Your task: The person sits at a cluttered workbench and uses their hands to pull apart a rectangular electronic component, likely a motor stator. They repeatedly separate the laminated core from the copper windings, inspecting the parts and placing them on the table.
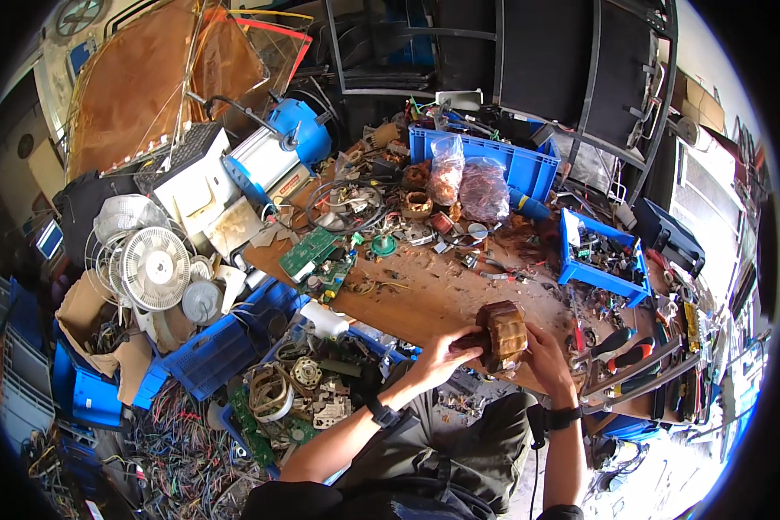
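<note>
Between my two hands, over the near edge of the wooden workbench [390,303], is a brown motor stator [504,336], ring-shaped with ridged sides. My left hand [444,357] grips its left side, thumb and fingers closed against it. On the opposite side my right hand [546,359] holds it, the fingers partly hidden behind the part. To the right lie red-and-black handled tools [634,354] and the metal bars of a fixture [637,373]. A pair of pliers or cutters with red handles [494,270] rests farther back among scraps.
Clear bags of copper wire [485,191] stand before a blue crate [529,169]. A blue tray [602,282] of small parts sits to the right. Green circuit boards [308,253] lie left on the bench. A white fan [156,269] and a tangle of wires [191,451] fill the left side.
</note>
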`<action>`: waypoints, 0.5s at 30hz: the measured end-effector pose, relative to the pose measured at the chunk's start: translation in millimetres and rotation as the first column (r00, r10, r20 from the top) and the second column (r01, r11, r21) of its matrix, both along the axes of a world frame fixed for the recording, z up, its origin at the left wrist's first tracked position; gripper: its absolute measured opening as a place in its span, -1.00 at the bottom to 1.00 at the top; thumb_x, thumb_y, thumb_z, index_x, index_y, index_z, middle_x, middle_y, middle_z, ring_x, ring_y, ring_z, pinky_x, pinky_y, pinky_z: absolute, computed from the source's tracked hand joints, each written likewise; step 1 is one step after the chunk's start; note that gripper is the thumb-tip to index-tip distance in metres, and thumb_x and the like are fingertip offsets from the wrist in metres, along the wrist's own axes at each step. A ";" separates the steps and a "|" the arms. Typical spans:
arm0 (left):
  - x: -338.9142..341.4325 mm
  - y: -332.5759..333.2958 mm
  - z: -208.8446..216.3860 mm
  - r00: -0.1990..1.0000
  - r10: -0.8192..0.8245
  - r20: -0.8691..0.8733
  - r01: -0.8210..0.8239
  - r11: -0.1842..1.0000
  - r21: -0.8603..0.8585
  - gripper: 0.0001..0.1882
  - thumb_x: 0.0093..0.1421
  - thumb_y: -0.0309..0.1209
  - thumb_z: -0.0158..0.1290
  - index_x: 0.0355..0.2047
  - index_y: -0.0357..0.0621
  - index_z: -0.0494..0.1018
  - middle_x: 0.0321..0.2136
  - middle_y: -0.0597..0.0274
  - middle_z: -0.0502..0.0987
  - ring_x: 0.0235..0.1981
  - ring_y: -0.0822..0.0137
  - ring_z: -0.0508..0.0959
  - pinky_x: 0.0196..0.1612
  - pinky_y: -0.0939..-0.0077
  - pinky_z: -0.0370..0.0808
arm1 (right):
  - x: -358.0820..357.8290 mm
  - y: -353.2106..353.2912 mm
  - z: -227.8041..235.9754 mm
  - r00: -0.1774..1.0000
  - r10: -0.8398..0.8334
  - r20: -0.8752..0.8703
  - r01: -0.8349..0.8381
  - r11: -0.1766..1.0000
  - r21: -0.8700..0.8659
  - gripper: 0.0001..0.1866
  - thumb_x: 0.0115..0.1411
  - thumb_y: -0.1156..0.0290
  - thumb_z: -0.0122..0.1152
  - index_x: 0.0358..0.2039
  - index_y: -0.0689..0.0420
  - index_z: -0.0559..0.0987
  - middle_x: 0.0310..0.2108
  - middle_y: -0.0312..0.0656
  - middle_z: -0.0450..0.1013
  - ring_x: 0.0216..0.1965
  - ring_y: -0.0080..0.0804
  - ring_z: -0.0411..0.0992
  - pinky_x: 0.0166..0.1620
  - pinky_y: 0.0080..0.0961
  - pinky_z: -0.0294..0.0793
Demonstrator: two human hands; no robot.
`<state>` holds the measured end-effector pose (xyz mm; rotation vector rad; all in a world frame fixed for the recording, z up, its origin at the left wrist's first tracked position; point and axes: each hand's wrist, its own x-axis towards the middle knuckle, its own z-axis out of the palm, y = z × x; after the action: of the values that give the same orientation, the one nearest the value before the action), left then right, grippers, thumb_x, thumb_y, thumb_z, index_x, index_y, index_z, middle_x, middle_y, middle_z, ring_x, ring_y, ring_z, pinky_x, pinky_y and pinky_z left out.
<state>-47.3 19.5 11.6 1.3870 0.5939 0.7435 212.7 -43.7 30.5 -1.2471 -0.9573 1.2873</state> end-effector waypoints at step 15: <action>4.5 -17.1 -13.0 0.964 0.265 0.024 -0.266 0.962 0.061 -0.70 0.45 -0.53 0.17 0.14 -0.40 0.60 -0.10 0.03 0.75 -0.08 0.33 0.73 0.01 0.46 0.71 | -2.9 3.0 7.5 0.999 0.009 -0.049 -0.007 1.000 0.024 -0.60 0.58 0.34 0.13 0.30 0.28 0.50 0.10 -0.19 0.58 -0.03 -0.51 0.59 0.02 -0.55 0.62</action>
<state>-42.9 2.4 -1.3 1.3740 0.7593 0.9944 209.8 -40.6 38.0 -1.1885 -0.9406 1.3036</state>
